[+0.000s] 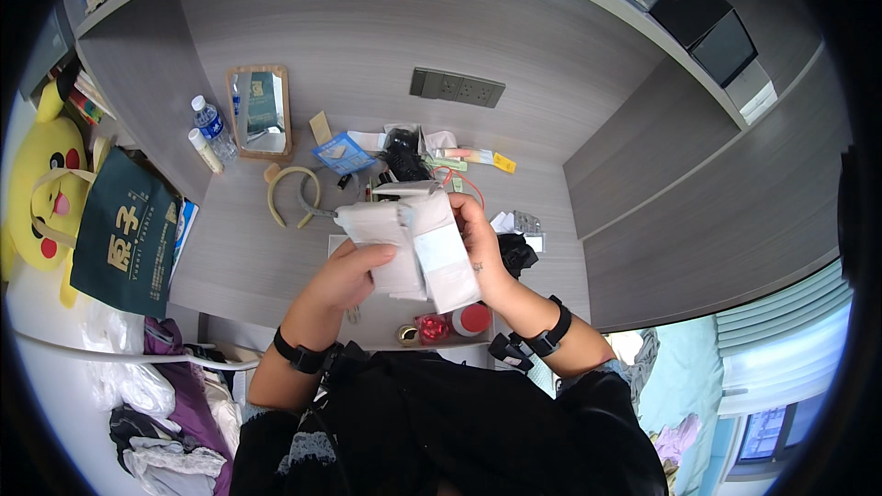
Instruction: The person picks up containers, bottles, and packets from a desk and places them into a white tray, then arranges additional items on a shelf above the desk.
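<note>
My left hand (348,274) grips a bundle of flat, pale wrapped packets (386,251), with the thumb lying across the front. At its right side is a longer pale packet (441,255) with a whitish band around its middle. My right hand (479,238) holds this one along its right edge, the fingers curled behind and partly hidden. Both bundles are held close together above the desk. Under them, mostly covered, is a white shallow tray (386,339) with a red-lidded jar (474,319), a red faceted container (433,328) and a small gold-rimmed round item (407,335).
Behind my hands lie a black hairbrush-like item (405,155), a blue card (344,153) and headbands (274,196). A wood-framed mirror (260,114) and a water bottle (213,129) stand back left. A dark green paper bag (127,234) is left; black cloth (517,255) lies right.
</note>
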